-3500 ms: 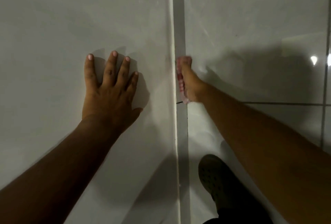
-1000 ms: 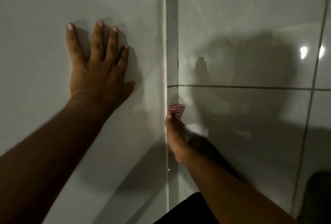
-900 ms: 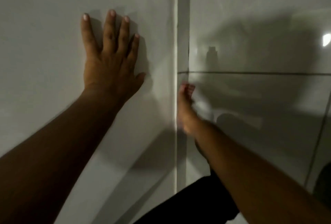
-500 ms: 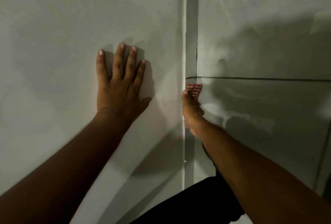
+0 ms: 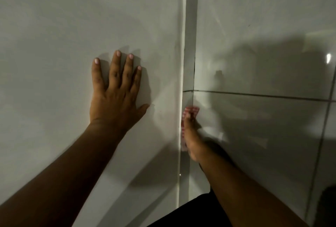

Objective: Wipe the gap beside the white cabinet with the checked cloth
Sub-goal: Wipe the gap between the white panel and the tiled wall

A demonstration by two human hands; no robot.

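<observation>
The white cabinet (image 5: 72, 26) fills the left of the view, its flat side facing me. My left hand (image 5: 116, 94) lies flat on it with fingers spread, holding nothing. A narrow gap (image 5: 190, 45) runs top to bottom between the cabinet's edge and the glossy tiled wall (image 5: 263, 45). My right hand (image 5: 192, 137) is pushed edge-on into this gap, just below the tile's horizontal grout line. It is shut on the red-and-white checked cloth (image 5: 190, 111), which shows above the fingertips and along the hand's left side against the cabinet edge.
Dark grout lines (image 5: 254, 95) cross the tiled wall on the right. My dark clothing (image 5: 190, 212) shows at the bottom centre below the gap. A dark shape sits at the bottom right corner (image 5: 327, 206).
My right hand with the cloth has slid a little down the gap from the grout line. The left hand stays flat on the cabinet; the view has shifted.
</observation>
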